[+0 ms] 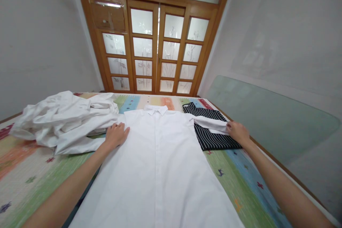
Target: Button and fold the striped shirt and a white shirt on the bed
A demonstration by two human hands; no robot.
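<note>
A white button-front shirt [171, 149] lies spread out, front up, with its collar at the far end. My right hand [238, 133] pinches the end of the shirt's right-side sleeve, which is stretched outward over a folded black-and-white striped garment [217, 140]. On the shirt's left edge below the shoulder rests my left hand [117, 135], fingers slightly bent and thumb apart. Just beyond that hand, a crumpled heap of white cloth [66, 114] covers the left side. The shirt's other sleeve cannot be told apart from the heap.
A patterned, multicoloured bed cover [24, 171] lies under the clothes. A pale green panel [267, 114] leans along the right wall. At the far end stand wooden doors with glass panes [144, 48]. Plain walls flank both sides.
</note>
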